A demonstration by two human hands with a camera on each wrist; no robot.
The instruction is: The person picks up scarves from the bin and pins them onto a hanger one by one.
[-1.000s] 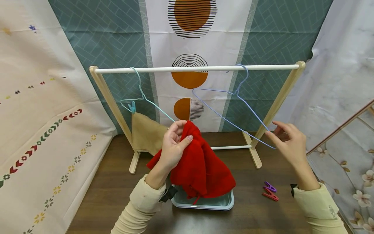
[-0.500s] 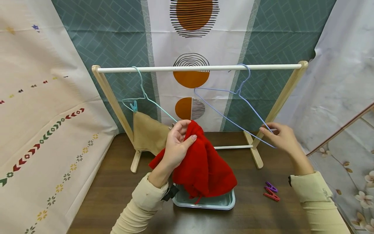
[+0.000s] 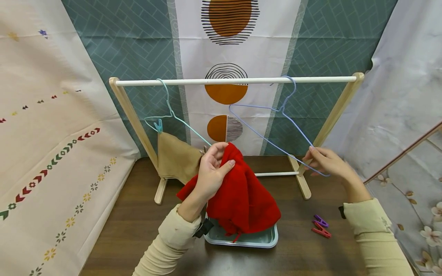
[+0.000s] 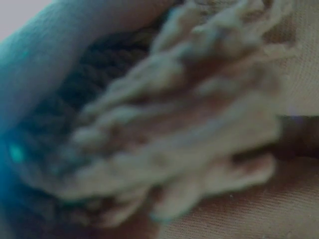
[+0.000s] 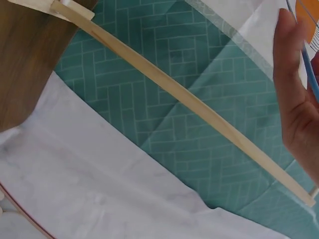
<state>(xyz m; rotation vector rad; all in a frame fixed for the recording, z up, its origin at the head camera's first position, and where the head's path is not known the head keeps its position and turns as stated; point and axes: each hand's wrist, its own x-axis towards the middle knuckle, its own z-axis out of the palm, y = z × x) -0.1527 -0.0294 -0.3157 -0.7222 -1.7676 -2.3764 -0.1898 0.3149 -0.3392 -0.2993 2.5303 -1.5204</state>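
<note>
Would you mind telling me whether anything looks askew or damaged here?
In the head view, the teal hanger and lavender hanger look askew, each slanting down rightward beneath the nearly level white rail; the right hand pinches the latter. No spill or damage shows.

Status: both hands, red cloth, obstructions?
Left hand grips bunched red fabric cloth. Right hand pinches thin blue triangular hanger. Hanging tan fabric cloth may crowd left hand.

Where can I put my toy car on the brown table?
There's bare table between the tray and the red clothespin, and more between the left sleeve and the patterned curtain. The middle is crowded: the left hand holds red cloth over the tray.
</note>
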